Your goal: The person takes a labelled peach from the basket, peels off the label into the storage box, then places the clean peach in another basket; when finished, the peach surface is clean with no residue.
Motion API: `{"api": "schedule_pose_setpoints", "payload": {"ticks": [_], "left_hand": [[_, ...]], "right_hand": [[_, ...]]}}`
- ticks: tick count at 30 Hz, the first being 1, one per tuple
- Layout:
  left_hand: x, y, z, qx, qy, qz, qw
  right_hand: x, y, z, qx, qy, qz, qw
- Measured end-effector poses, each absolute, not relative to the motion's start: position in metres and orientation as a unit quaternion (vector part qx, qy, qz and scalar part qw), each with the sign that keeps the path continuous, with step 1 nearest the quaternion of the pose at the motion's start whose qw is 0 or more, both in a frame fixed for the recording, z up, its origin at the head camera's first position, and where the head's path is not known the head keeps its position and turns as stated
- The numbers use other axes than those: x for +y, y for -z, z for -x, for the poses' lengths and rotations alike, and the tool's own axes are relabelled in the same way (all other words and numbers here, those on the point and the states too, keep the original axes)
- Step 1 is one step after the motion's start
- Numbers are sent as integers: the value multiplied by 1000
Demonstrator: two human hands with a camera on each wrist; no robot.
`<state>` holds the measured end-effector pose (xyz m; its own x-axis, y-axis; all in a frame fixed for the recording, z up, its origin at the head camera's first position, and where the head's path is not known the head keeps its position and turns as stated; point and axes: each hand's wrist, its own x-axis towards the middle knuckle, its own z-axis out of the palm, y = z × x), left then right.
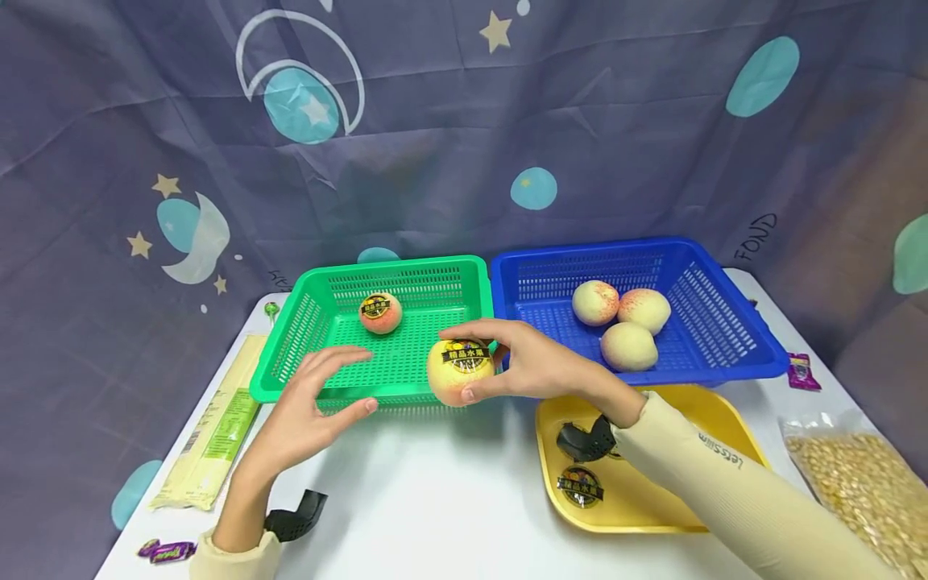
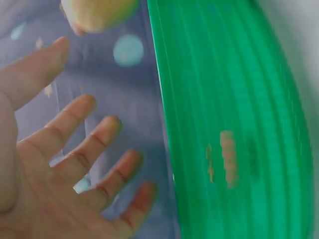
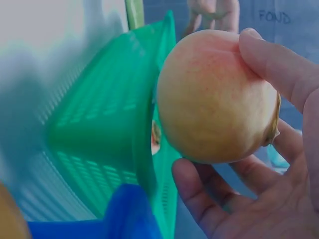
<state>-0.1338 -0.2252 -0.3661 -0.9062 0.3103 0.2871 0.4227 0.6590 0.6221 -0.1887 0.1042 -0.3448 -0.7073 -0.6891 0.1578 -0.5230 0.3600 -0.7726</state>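
My right hand [image 1: 522,362] grips a labelled peach [image 1: 460,370] just over the front rim of the green basket [image 1: 290,354]. In the right wrist view the peach [image 3: 214,99] sits between thumb and fingers [image 3: 199,194]. A second labelled peach [image 1: 380,312] lies inside the green basket near its back. My left hand [image 1: 312,403] hovers with fingers spread at the basket's front left, holding nothing; the left wrist view shows its fingers [image 2: 89,144] beside the green basket wall [image 2: 229,124]. Three unlabelled peaches [image 1: 620,316] lie in the blue basket [image 1: 725,338].
A yellow tray [image 1: 652,499] with a round sticker [image 1: 580,486] lies at front right. A bag of kernels [image 1: 863,483] is at the far right, a long packet [image 1: 217,427] at the left. Wrapped candies [image 1: 167,552] lie at the front left corner, another candy [image 1: 803,372] right of the blue basket.
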Motion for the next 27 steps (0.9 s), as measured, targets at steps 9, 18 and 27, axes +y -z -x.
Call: {"api": "schedule_pose_setpoints", "payload": {"ticks": [9,18,27], "left_hand": [[-200,385,118,-868,373,305,-115],[-186,414,121,-867,367,281,-185],[-168,433,123,-873,384,251,-166]], "right_hand": [[111,362,159,788,413,425,165],[106,395,152,807,339,443,194],[103,409,153,834,287,445,155]]}}
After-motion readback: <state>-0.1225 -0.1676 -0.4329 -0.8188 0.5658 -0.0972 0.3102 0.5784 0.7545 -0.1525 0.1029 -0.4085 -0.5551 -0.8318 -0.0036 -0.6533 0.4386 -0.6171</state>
